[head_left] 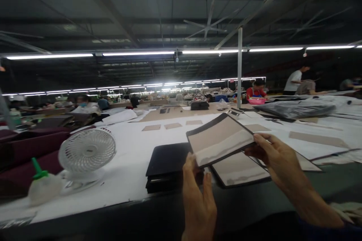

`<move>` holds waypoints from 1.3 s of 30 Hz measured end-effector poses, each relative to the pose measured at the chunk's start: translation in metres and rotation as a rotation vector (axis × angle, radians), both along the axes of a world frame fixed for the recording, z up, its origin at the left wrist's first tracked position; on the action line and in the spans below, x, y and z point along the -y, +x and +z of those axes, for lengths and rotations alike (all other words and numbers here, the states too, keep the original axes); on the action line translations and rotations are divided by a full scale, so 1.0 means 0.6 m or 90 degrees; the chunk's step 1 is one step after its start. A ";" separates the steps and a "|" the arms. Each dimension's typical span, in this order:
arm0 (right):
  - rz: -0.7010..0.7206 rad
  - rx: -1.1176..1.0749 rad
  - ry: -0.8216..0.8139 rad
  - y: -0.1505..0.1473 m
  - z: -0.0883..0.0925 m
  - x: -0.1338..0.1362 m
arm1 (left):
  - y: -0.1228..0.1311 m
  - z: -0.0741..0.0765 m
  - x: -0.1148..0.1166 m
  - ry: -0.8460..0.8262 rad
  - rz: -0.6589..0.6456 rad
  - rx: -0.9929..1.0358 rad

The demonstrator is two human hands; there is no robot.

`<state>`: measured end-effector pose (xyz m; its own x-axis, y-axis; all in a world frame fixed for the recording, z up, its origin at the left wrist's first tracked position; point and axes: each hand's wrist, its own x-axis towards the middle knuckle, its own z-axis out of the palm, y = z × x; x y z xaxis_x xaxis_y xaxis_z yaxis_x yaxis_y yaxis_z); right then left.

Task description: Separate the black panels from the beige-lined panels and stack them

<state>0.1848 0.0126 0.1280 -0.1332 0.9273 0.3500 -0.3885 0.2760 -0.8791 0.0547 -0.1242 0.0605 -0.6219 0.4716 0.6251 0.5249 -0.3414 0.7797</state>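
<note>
Two hands on a dark-edged panel at the worktable

Right of centre in the frame, a flat beige panel with a dark border [220, 139] is held up at a tilt above the table. The right hand [279, 158] has its right-hand corner pinched between thumb and fingers. The left hand [199, 201], lower down towards the bottom centre, has its thumb standing apart from the fingers, with fingertips at the panel's lower left corner; from where I stand I cannot tell whether they grip it or merely steady it.

Just under the raised piece, a second bordered panel [240, 169] lies near the table's front edge. Left of that, around the middle of the frame, sits a black stack [168, 160], partly behind the left hand. White sheeting [127, 165] covers much of the tabletop, and three small beige pieces [173, 125] lie in a row on it beyond the stack.

Over on the left of the frame stands a white desk fan [87, 150], with a bottle with a green spout [43, 188] just beside it, towards the lower left corner. Towards the right edge, past a pale post [240, 67], a person in red [254, 91] is behind a pink basin [256, 101], and a person in a white top [293, 81] leans forward.
</note>
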 end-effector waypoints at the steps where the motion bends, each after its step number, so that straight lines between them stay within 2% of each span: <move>1: 0.026 0.000 0.006 -0.021 -0.002 0.009 | -0.016 0.005 0.004 0.005 0.034 -0.014; 5: 0.108 0.028 0.047 -0.101 -0.023 0.036 | -0.086 0.015 0.022 -0.004 0.215 -0.068; 7: 0.126 0.095 0.100 -0.132 -0.040 0.040 | -0.121 0.013 0.031 -0.023 0.287 -0.096; 9: 0.109 0.201 0.172 -0.155 -0.057 0.040 | -0.154 0.007 0.040 -0.060 0.322 -0.127; 12: 0.032 0.350 0.266 -0.173 -0.080 0.038 | -0.191 -0.007 0.051 -0.106 0.334 -0.148; 16: -0.016 0.463 0.317 -0.178 -0.095 0.041 | -0.218 -0.031 0.056 -0.102 0.367 -0.136; 18: -0.016 0.491 0.330 -0.176 -0.098 0.045 | -0.224 -0.040 0.053 -0.065 0.337 -0.056; 21: -0.023 0.526 0.370 -0.174 -0.100 0.053 | -0.222 -0.046 0.047 -0.026 0.240 0.064; 25: -0.022 0.569 0.433 -0.170 -0.097 0.060 | -0.210 -0.044 0.044 -0.058 0.313 0.022; 28: -0.035 0.586 0.436 -0.138 -0.095 0.043 | -0.201 -0.041 0.052 -0.044 0.369 -0.010; 30: -0.134 0.608 0.384 -0.092 -0.101 0.017 | -0.187 -0.040 0.063 0.007 0.424 -0.040; 32: -0.321 0.671 0.311 -0.032 -0.115 -0.016 | -0.157 -0.043 0.073 0.063 0.454 -0.060; 34: -0.489 0.811 0.272 0.027 -0.136 -0.045 | -0.113 -0.051 0.074 0.073 0.408 -0.070; 35: -0.524 0.876 0.259 0.052 -0.147 -0.056 | -0.087 -0.058 0.069 0.045 0.350 -0.088; 37: -0.531 0.969 0.252 0.085 -0.167 -0.069 | -0.038 -0.077 0.043 -0.013 0.156 -0.129; 39: -0.485 1.000 0.241 0.098 -0.181 -0.074 | -0.002 -0.100 0.004 -0.055 -0.013 -0.195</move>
